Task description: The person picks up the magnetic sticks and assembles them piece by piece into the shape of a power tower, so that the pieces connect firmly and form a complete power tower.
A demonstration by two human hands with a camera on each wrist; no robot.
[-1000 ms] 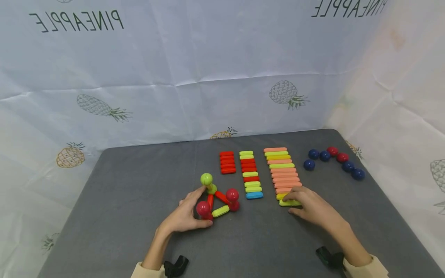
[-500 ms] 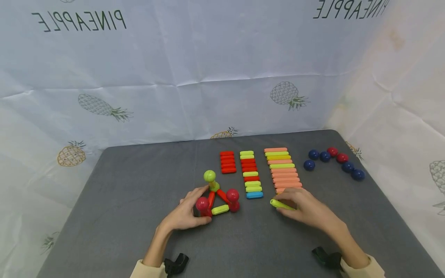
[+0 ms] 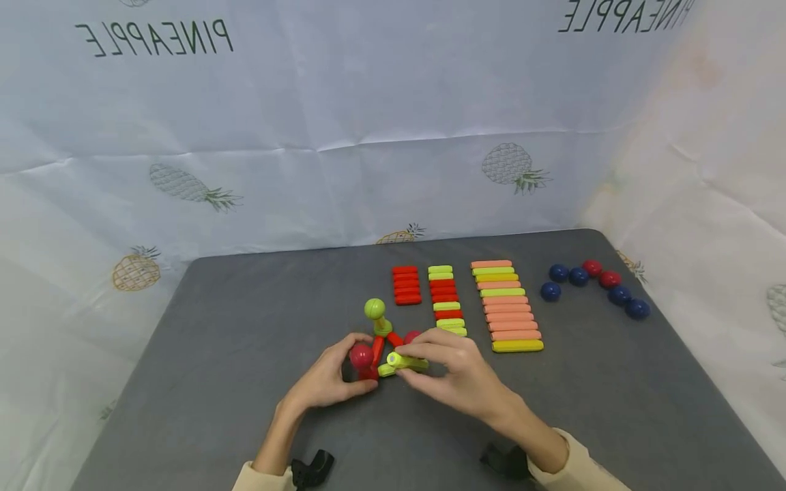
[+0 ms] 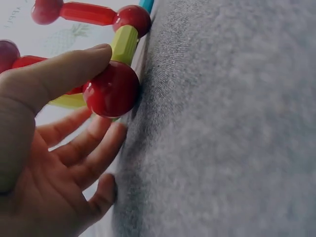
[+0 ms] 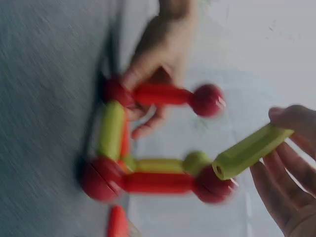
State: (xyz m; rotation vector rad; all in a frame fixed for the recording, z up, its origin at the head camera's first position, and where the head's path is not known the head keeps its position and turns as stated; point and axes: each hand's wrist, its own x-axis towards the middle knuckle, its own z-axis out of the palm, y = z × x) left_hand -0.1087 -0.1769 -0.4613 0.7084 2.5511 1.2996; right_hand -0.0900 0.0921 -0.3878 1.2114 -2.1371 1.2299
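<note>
A frame of balls and magnetic-looking rods stands on the table: a triangular base with red and yellow-green rods, and uprights topped by a yellow-green ball (image 3: 374,309) and red balls (image 3: 361,356). My left hand (image 3: 331,375) holds its near-left corner, thumb and fingers around the lower red ball (image 4: 112,90). Between thumb and fingers my right hand (image 3: 460,372) pinches a loose yellow-green rod (image 5: 252,150). One end of that rod overlaps the top red ball (image 5: 213,185) of the right upright in the right wrist view; whether they touch I cannot tell. From the head, my right hand partly hides that upright.
Behind the frame lie a short row of red rods (image 3: 406,285), a mixed row of rods (image 3: 445,290) and a longer row of mostly orange rods (image 3: 507,308). Several blue balls (image 3: 550,292) and red balls (image 3: 610,279) rest at the right. A printed cloth (image 3: 344,191) hangs behind the table.
My right hand has lifted the yellow-green rod from the near end of the long row and carried it left to the frame. My left hand has stayed at the frame's corner.
</note>
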